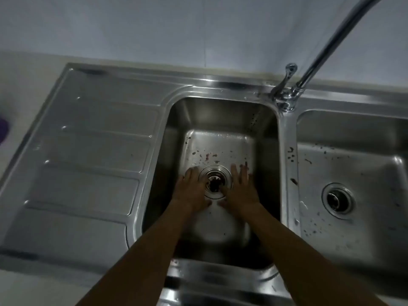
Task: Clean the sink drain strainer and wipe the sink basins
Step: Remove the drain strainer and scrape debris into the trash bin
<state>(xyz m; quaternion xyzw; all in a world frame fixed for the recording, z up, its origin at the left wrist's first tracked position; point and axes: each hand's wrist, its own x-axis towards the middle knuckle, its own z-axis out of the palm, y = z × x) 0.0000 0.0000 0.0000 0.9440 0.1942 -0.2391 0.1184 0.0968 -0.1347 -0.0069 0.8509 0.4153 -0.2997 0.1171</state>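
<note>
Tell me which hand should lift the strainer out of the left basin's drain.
Neither clearly; slight edge to the left hand. Both lie flat and open beside the drain strainer, and the right hand is about equally close, but the left hand's thumb side seems to overlap the strainer's rim.

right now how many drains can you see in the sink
2. One drain sits in the middle basin, between the left hand and right hand. The other drain is in the right basin, cut off by the frame edge.
</note>
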